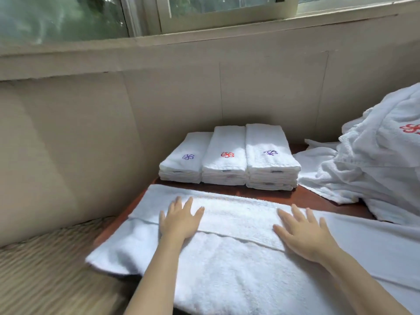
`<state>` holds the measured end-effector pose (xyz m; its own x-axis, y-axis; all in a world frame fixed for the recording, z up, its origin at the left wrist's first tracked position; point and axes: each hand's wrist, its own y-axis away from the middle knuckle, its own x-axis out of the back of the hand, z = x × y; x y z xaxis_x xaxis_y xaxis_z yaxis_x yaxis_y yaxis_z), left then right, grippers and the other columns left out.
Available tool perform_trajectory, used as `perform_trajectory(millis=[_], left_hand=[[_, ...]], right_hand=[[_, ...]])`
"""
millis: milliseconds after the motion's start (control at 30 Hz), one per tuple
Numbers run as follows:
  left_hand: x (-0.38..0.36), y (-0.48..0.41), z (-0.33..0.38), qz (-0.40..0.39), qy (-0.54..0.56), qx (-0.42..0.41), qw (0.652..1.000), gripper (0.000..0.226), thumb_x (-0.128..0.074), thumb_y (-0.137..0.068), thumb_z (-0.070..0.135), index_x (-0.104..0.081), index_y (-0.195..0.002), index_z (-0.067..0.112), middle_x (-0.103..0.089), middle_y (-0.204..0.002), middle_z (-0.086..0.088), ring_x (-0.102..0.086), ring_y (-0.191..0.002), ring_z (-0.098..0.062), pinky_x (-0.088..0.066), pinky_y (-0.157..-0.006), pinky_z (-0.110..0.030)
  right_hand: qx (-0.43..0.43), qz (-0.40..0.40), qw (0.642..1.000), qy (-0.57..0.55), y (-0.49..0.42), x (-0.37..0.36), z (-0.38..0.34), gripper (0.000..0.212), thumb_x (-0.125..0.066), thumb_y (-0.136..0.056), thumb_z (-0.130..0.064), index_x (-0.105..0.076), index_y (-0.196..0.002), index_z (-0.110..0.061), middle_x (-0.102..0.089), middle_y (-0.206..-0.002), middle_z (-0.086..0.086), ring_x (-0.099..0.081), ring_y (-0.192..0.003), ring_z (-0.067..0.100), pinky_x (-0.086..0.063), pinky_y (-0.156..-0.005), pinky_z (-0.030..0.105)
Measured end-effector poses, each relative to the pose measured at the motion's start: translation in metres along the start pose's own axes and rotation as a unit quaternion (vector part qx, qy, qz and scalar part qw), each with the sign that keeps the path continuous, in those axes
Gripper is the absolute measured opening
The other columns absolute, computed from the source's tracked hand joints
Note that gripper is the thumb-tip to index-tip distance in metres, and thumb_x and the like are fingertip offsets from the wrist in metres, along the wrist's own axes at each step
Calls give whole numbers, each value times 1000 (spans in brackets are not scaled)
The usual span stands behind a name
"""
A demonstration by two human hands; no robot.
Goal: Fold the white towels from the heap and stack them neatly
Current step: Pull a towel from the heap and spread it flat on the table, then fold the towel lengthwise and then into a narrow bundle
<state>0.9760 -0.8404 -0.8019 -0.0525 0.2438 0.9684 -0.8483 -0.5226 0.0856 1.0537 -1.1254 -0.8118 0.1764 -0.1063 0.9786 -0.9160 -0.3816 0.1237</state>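
Note:
A white towel (227, 258) lies spread across the near part of the brown table (304, 197), its far edge folded over toward me. My left hand (179, 220) presses flat on the folded flap at the left, fingers straight and spread. My right hand (303, 233) lies flat on the flap at the right, fingers straight. Behind the towel stand three stacks of folded white towels (227, 162) side by side, each with an embroidered flower on top. A heap of unfolded white towels (375, 164) rises at the right.
A beige wall (159, 105) closes the table at the back and left, with a window (204, 10) above. A woven seat surface (45, 269) lies low at the left. Another white cloth (386, 244) covers the table at the near right.

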Motion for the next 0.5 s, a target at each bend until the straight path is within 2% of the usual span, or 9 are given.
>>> perform_trajectory(millis=[133, 233, 333, 367, 433, 500], left_hand=[[18, -7, -77, 31, -8, 92, 995, 65, -14, -95, 63, -9, -152, 34, 1, -162, -1, -2, -148, -19, -3, -118, -48], [25, -9, -108, 28, 26, 118, 992, 63, -18, -95, 62, -10, -152, 36, -6, -161, 2, -6, -148, -17, -6, -118, -48], [32, -16, -108, 57, 65, 117, 989, 61, -35, -96, 53, -20, -151, 30, -27, -155, -1, -25, -142, -24, -23, -113, -46], [36, -20, -105, 77, 109, 132, 982, 63, -44, -95, 47, -25, -150, 24, -36, -149, -3, -34, -136, -27, -31, -108, -43], [45, -31, -100, 87, 237, 181, 950, 61, -60, -90, 30, -37, -142, 8, -53, -128, -11, -51, -116, -31, -43, -94, -38], [57, -39, -100, 47, 285, 217, 933, 47, -65, -85, 19, -49, -123, -4, -56, -94, -12, -57, -85, -26, -46, -70, -31]], right_hand=[[2, 11, 1000, -9, -4, -2, 3, 58, -13, -91, -68, -10, -146, -50, 2, -161, -7, 4, -148, 25, -1, -116, 49], [8, 13, 1000, -13, -7, -2, 2, 56, -11, -92, -67, -11, -145, -50, 2, -160, -8, 3, -148, 23, -1, -115, 50], [10, 35, 999, -39, -11, 3, 1, 49, -17, -98, -56, -20, -145, -45, -13, -159, -10, -8, -147, 19, -7, -115, 48], [8, 67, 996, -50, -12, 4, 1, 46, -21, -100, -50, -27, -144, -41, -26, -154, -9, -19, -144, 17, -15, -114, 46], [-2, 161, 984, -73, -16, 7, 3, 38, -34, -100, -34, -46, -136, -30, -53, -132, -4, -47, -126, 20, -34, -101, 39], [-19, 214, 973, -87, -24, 8, 6, 32, -44, -94, -19, -61, -121, -23, -62, -108, 2, -56, -105, 27, -40, -85, 37]])
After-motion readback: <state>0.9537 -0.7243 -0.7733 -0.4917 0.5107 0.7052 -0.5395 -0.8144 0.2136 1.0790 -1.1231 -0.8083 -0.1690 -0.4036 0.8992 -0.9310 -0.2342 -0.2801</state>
